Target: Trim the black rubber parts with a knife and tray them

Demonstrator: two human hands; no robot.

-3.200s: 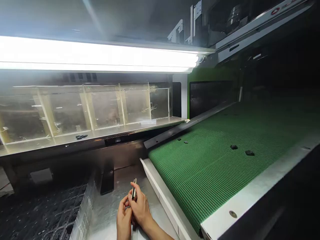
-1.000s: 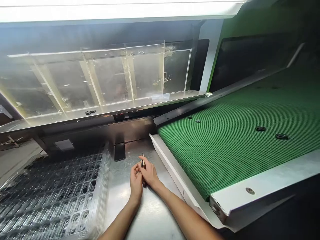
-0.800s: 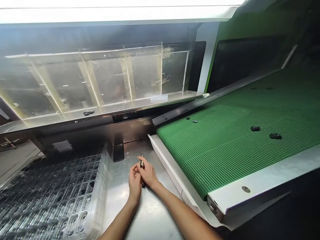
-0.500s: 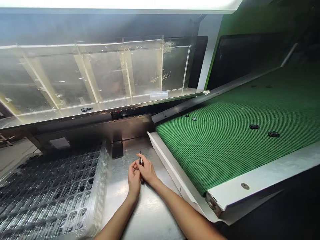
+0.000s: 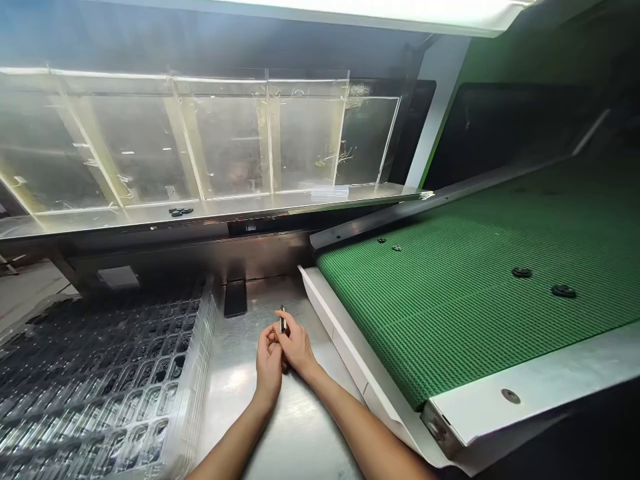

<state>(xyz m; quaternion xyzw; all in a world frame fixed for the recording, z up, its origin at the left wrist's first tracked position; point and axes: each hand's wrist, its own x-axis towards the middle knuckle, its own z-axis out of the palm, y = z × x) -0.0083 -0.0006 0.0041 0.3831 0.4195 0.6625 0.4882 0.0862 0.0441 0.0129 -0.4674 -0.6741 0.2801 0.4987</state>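
Observation:
My right hand (image 5: pixel 299 348) rests on the steel worktop (image 5: pixel 300 433) and grips a thin pair of tweezers (image 5: pixel 283 320) that points away from me. My left hand (image 5: pixel 269 365) lies right against it, fingers curled and touching the right hand's fingers near the tweezers' lower end. What the left fingers pinch, if anything, is hidden. To the right runs a sloping green conveyor belt (image 5: pixel 450 287) carrying small black round parts (image 5: pixel 521 272), two near the right (image 5: pixel 563 291) and two tiny ones at its upper left (image 5: pixel 397 248).
A stack of clear plastic trays (image 5: pixel 100 380) with dark parts in their cells fills the left. A steel ledge (image 5: pixel 225 208) with clear acrylic dividers (image 5: pixel 270 133) runs across the back, with small black parts (image 5: pixel 181 212) on it. A dark block (image 5: pixel 235 298) stands behind my hands.
My view has tilted down and come closer since the earliest frame; the forearms now show. The hands stay together on the worktop with the tweezers. The black parts on the belt have barely shifted.

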